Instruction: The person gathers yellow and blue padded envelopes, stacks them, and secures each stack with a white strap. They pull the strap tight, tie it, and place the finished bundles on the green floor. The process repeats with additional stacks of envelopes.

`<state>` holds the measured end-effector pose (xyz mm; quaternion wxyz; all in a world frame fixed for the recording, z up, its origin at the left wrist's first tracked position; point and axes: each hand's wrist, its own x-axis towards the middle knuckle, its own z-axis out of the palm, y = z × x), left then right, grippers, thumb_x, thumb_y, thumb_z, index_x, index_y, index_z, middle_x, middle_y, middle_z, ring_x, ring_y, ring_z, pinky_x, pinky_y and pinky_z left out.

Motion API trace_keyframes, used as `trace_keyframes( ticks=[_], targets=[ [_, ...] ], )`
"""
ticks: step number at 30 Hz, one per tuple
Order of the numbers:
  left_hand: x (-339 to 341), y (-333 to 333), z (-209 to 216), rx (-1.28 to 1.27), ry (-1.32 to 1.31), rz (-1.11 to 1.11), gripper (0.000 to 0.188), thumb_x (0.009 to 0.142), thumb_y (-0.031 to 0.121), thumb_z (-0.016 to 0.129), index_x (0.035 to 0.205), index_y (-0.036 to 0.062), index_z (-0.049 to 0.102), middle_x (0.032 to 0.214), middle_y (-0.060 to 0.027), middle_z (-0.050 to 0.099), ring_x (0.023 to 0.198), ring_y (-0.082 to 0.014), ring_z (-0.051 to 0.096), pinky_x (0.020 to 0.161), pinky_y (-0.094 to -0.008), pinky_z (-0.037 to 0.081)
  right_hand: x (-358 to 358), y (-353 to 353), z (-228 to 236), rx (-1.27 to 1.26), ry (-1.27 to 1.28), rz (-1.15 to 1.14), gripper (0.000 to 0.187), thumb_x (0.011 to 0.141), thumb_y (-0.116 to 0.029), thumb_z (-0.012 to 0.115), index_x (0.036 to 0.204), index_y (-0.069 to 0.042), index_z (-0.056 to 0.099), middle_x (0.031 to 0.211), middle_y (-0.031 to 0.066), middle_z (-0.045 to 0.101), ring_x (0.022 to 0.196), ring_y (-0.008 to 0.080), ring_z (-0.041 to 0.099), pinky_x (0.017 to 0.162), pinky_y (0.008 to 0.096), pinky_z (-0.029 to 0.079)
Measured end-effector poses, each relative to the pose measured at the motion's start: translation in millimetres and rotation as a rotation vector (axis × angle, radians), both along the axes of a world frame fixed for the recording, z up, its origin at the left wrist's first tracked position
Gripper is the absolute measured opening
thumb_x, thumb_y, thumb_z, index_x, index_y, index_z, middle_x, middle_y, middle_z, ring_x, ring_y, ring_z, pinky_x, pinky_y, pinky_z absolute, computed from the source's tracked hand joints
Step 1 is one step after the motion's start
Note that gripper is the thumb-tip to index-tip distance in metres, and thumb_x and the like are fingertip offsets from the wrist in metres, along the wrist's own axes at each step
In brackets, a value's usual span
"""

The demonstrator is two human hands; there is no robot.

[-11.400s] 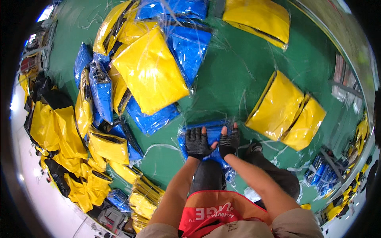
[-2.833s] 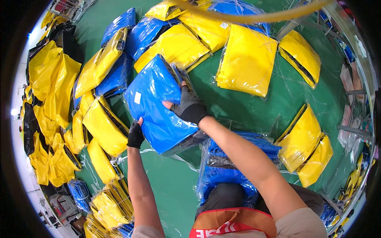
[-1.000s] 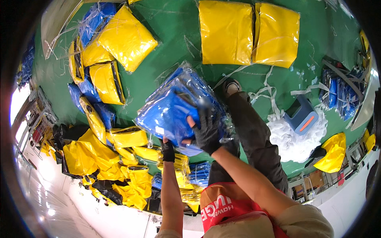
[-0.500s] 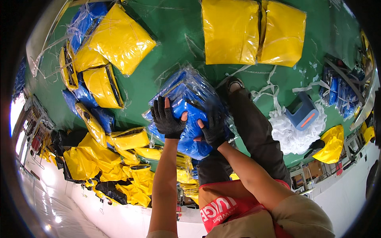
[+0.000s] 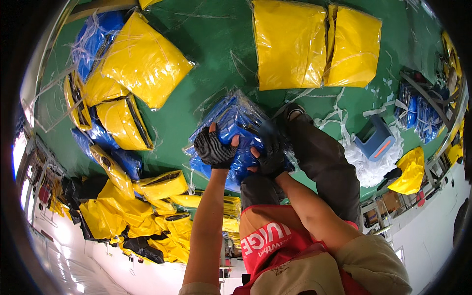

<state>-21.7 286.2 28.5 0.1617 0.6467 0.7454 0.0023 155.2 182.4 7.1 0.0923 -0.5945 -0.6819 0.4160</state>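
Note:
A stack of blue folded packages in clear plastic (image 5: 235,110) sits in front of me on the green floor (image 5: 216,54). My left hand (image 5: 216,148), in a black fingerless glove, grips its near left side, the bare thumb pointing inward. On the right, my right hand (image 5: 271,156), gloved the same way, holds the stack with its fingers curled over the plastic and partly blurred. The thumbs lie close to each other across the blue wrapping. My bent knee hides part of the stack's near end.
Yellow plastic-wrapped packages (image 5: 290,44) lie ahead, and another yellow package (image 5: 147,59) tops a pile at the left. Loose yellow sheets (image 5: 105,209) heap at the near left. On the right are white plastic straps (image 5: 339,110), a blue-grey tool (image 5: 374,140) and a blue bundle (image 5: 418,108).
Both hands keep their hold on the blue stack. My knee and red apron have shifted and now cover more of its near end. The whole view has moved slightly.

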Motion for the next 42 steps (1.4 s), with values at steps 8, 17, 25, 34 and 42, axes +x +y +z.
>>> trace_keyframes(
  ticks=[8,17,25,34,42],
  targets=[
    [-6.8,-12.0,-23.3,0.078,-0.097,-0.001,0.077,0.065,0.069,0.052,0.107,0.0056,0.053,0.095,-0.0188,0.054,0.087,-0.0362,0.050,0.077,-0.0474,0.038,-7.4,-10.3,-23.1,0.190,-0.094,-0.004,0.061,0.067,-0.062,0.058,0.120,-0.031,0.049,0.131,0.0259,0.031,0.122,0.0454,0.026,0.094,0.0644,0.016],
    [-25.1,-20.7,-36.7,0.034,-0.096,0.006,0.075,0.066,0.069,0.048,0.106,0.0067,0.052,0.095,-0.0192,0.052,0.087,-0.0374,0.049,0.076,-0.0477,0.038,-51.2,76.4,-3.7,0.062,-0.018,-0.382,0.073,0.079,-0.056,0.044,0.128,-0.002,0.036,0.126,0.0230,0.040,0.114,0.0418,0.039,0.096,0.0486,0.029],
    [-21.6,-5.6,-50.6,-0.059,-0.060,0.016,0.066,0.074,0.063,0.044,0.106,0.0057,0.053,0.094,-0.0186,0.051,0.086,-0.0358,0.049,0.076,-0.0469,0.038,-62.0,83.8,-64.1,0.068,-0.188,-0.427,0.079,0.080,-0.065,0.031,0.121,0.001,0.045,0.107,0.0242,0.052,0.095,0.0391,0.051,0.083,0.0437,0.039],
    [-13.7,7.8,-57.0,0.047,0.004,-0.026,0.061,0.074,0.059,0.047,0.098,0.0033,0.055,0.090,-0.0174,0.053,0.083,-0.0353,0.050,0.075,-0.0462,0.039,-54.2,84.6,-88.9,0.015,0.031,-0.660,0.065,0.082,-0.053,0.044,0.122,-0.002,0.044,0.105,0.0212,0.055,0.095,0.0382,0.052,0.081,0.0415,0.041],
    [-29.0,-15.5,-46.4,0.149,-0.038,0.031,0.065,0.074,0.062,0.047,0.101,0.0047,0.055,0.096,-0.0172,0.053,0.090,-0.0354,0.050,0.082,-0.0446,0.039,101.9,73.0,-188.0,-0.839,-0.413,-1.393,0.079,0.077,-0.065,0.038,0.122,0.000,0.040,0.118,0.0208,0.049,0.102,0.0347,0.051,0.084,0.0390,0.042]
  ],
)
